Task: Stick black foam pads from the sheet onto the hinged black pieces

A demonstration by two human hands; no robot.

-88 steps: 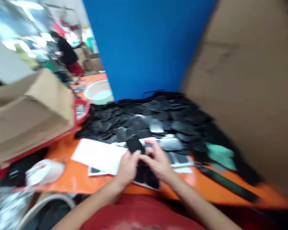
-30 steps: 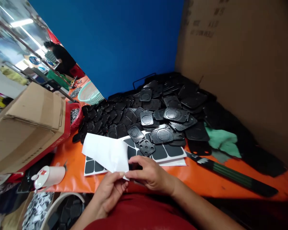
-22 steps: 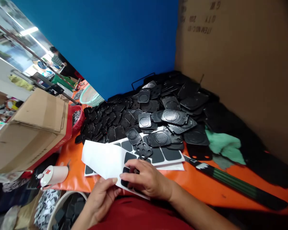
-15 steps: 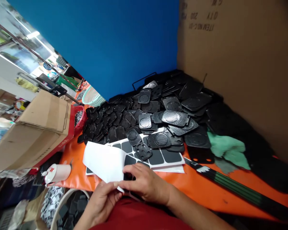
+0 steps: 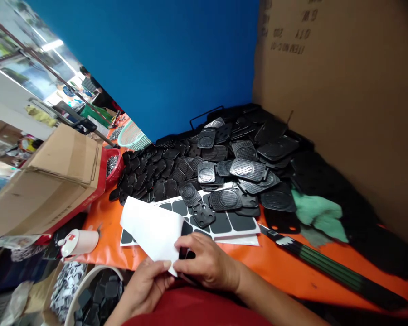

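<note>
a: where are our hands?

b: they are close together, near the middle of the front edge of the counter point(image 5: 272, 274). our left hand point(image 5: 152, 281) pinches the bottom corner of the white paper point(image 5: 153, 226), with its thumb on top. our right hand point(image 5: 209, 262) is bent, with its thumb tip at that same corner. we can't tell if it pinches too.

a: and where does the white paper go?

b: from our fingers it runs up toward the left end of the counter. it covers part of a sheet with dark shapes point(image 5: 245, 222).

a: what else do we see?

b: a big heap of black parts point(image 5: 159, 163) fills the back of the counter. some parts lie on top of the sheet. near the right end we see a green cloth point(image 5: 314, 208) and a long green and black tool point(image 5: 329, 267). near the left end of the front edge we have a white cup point(image 5: 83, 242).
</note>
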